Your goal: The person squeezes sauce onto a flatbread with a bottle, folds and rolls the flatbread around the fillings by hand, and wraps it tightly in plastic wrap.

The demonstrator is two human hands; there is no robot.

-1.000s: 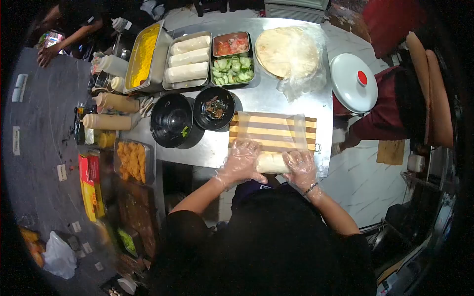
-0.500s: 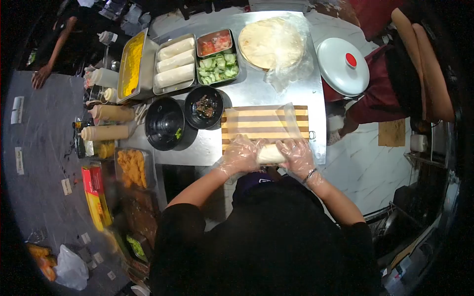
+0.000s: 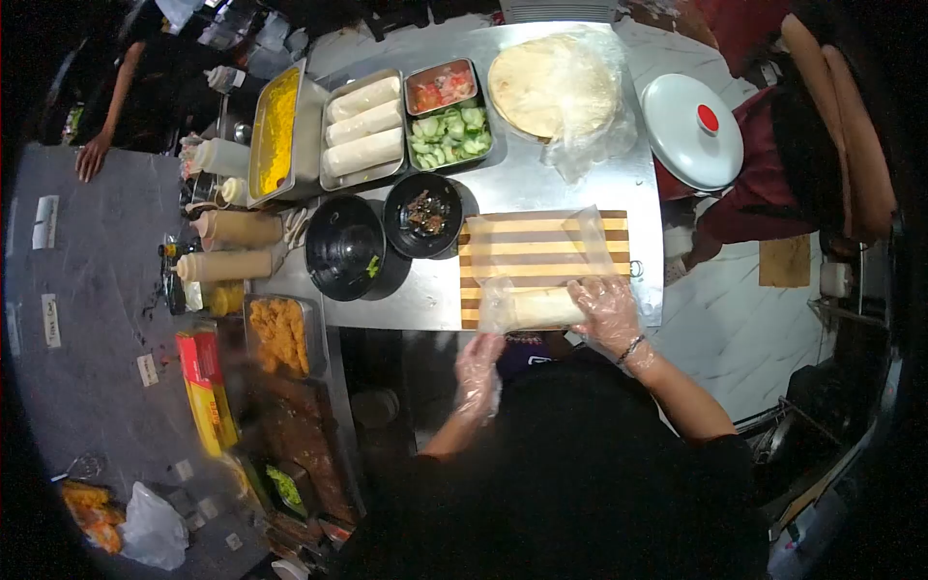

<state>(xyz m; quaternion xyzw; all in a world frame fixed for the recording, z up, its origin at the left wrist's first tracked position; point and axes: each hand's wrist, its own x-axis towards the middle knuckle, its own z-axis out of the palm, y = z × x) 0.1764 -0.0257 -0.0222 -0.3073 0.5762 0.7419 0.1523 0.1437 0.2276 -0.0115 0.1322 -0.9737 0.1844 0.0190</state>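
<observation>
A pale rolled wrap (image 3: pixel 544 308) lies across the near part of a striped cutting board (image 3: pixel 541 253), with a translucent sheet (image 3: pixel 527 232) spread beyond it. My right hand (image 3: pixel 607 311), in a clear glove, grips the right end of the wrap. At the wrap's left end, my left hand (image 3: pixel 478 367), also gloved, is just off the board's near edge by a loose flap of the sheet; whether its fingers pinch the flap is hard to tell. The sheet's left side stands up around the roll's left end.
Two black bowls (image 3: pixel 345 247) stand left of the board. Behind are a tray of rolls (image 3: pixel 363 126), a cucumber tray (image 3: pixel 450 137) and stacked flatbreads (image 3: pixel 553 87). Sauce bottles (image 3: pixel 228 265) and fried pieces (image 3: pixel 278 334) are at left. A person (image 3: pixel 817 145) stands right by a white lid (image 3: pixel 692 132).
My left hand has let go of the roll and moved down and left, off the board. More of the wrap shows, while my right hand stays at its right end.
</observation>
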